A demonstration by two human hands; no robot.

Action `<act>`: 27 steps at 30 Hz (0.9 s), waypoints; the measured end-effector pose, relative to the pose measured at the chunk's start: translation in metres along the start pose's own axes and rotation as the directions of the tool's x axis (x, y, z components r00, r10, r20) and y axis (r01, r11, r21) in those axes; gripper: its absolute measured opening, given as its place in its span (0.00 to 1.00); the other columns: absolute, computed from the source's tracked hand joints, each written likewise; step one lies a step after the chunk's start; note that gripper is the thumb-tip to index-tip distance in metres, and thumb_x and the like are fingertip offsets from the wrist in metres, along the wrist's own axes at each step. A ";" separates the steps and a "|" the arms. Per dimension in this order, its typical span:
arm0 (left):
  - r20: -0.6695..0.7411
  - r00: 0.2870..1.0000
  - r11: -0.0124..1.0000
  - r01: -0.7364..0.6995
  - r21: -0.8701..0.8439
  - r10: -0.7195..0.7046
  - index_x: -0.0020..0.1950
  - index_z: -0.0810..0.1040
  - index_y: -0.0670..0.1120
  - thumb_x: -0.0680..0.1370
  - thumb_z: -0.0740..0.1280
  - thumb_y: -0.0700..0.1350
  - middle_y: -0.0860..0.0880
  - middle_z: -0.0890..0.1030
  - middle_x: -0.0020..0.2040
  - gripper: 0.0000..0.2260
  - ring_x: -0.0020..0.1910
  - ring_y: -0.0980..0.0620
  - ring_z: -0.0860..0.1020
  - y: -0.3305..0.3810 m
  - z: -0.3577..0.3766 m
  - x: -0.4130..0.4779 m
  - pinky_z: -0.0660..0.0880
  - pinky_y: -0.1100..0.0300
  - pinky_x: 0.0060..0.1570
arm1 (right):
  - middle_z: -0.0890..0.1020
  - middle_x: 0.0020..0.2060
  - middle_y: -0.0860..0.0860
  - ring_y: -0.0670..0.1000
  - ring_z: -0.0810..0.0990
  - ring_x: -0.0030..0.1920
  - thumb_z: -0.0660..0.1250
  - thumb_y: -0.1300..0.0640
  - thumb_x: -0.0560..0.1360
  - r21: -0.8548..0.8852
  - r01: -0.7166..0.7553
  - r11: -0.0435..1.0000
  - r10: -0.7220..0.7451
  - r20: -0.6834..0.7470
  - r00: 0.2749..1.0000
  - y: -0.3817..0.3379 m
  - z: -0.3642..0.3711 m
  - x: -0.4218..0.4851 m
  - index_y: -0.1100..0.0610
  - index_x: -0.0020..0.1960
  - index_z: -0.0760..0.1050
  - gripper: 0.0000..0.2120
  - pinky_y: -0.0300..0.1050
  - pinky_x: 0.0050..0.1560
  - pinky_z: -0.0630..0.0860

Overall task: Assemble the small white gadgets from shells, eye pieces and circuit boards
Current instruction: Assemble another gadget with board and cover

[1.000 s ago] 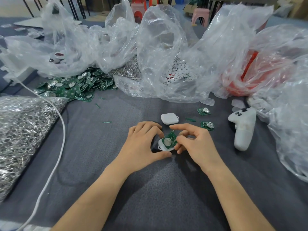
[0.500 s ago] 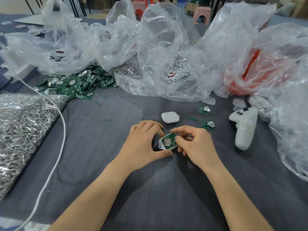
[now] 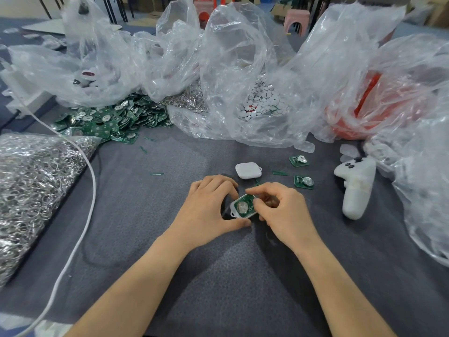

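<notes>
The open white shell [image 3: 235, 212] lies between the two hands, just above the bench [image 3: 170, 239]. Its long axis runs from the small loop at the lower left to the upper right. The green circuit board [image 3: 245, 203] sits in it with the round metal cell facing up.

The left hand [image 3: 209, 207] holds the shell, with the thumb under its lower edge and the curled fingers [image 3: 218, 186] over its far edge. The right hand [image 3: 281, 210] is on the other side, and its thumb and forefinger pinch the right end of the board. I judge that the next move is a push of this end down into the shell, so the right hand is the one that works.

A closed white gadget [image 3: 248, 170] lies just behind the hands. Two loose boards [image 3: 303, 182] and a white controller [image 3: 357, 190] lie to the right. None of them stands in the way.
</notes>
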State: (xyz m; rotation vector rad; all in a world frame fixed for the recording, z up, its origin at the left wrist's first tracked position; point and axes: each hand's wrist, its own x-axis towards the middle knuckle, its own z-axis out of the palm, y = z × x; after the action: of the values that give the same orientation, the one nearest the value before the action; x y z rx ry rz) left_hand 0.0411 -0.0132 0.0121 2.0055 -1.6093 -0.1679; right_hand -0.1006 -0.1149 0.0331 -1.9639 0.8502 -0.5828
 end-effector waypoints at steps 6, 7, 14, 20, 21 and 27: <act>0.001 1.000 1.000 0.002 -0.008 -0.002 0.48 0.76 0.50 0.65 0.71 0.64 0.59 0.75 0.57 0.21 0.62 0.57 0.70 0.000 -0.001 0.000 0.62 0.56 0.61 | 0.78 0.40 0.47 0.47 0.78 0.36 0.68 0.69 0.71 -0.066 0.016 0.998 -0.016 -0.005 1.000 -0.002 0.001 0.001 0.55 0.48 0.83 0.12 0.39 0.44 0.76; 0.004 1.000 1.000 0.003 -0.011 -0.003 0.49 0.76 0.50 0.65 0.71 0.64 0.59 0.74 0.57 0.21 0.61 0.57 0.70 0.001 -0.001 0.001 0.62 0.56 0.61 | 0.78 0.41 0.48 0.48 0.79 0.37 0.68 0.70 0.71 -0.061 0.014 0.998 -0.014 -0.001 1.000 -0.002 0.001 0.001 0.56 0.48 0.83 0.12 0.40 0.44 0.77; 0.002 1.000 1.000 0.000 -0.012 0.000 0.49 0.76 0.50 0.66 0.73 0.63 0.59 0.75 0.56 0.21 0.61 0.57 0.70 0.001 -0.002 0.000 0.61 0.57 0.61 | 0.78 0.40 0.49 0.52 0.79 0.35 0.68 0.69 0.71 -0.069 0.006 0.998 -0.006 0.003 1.000 0.000 0.002 0.003 0.54 0.47 0.82 0.12 0.42 0.39 0.76; 0.001 1.000 1.000 -0.003 -0.011 0.003 0.49 0.75 0.51 0.65 0.70 0.64 0.59 0.74 0.56 0.22 0.61 0.57 0.70 0.000 -0.001 0.001 0.62 0.56 0.61 | 0.78 0.41 0.50 0.53 0.80 0.36 0.68 0.68 0.72 -0.057 -0.010 0.998 0.010 0.002 1.000 0.002 0.001 0.003 0.54 0.43 0.82 0.10 0.43 0.39 0.76; 0.001 1.000 1.000 -0.002 -0.011 0.002 0.49 0.75 0.51 0.65 0.70 0.65 0.59 0.74 0.56 0.22 0.61 0.57 0.70 0.000 -0.001 0.001 0.62 0.56 0.61 | 0.78 0.41 0.49 0.51 0.79 0.36 0.68 0.67 0.72 -0.053 -0.002 0.999 0.002 0.002 1.000 0.002 0.001 0.002 0.54 0.43 0.82 0.10 0.41 0.39 0.75; -0.015 1.000 0.999 -0.006 -0.032 0.006 0.51 0.76 0.52 0.66 0.70 0.63 0.59 0.75 0.57 0.20 0.61 0.57 0.70 -0.001 -0.001 0.001 0.61 0.57 0.60 | 0.76 0.42 0.45 0.40 0.73 0.33 0.76 0.59 0.68 -0.124 0.097 0.988 -0.088 0.076 0.993 0.000 0.000 0.001 0.52 0.46 0.83 0.07 0.29 0.39 0.69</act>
State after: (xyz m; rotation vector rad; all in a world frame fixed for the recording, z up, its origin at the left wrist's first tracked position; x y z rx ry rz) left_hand 0.0428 -0.0136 0.0120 1.9730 -1.5933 -0.1750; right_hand -0.1000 -0.1160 0.0331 -2.1367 0.7722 -0.5207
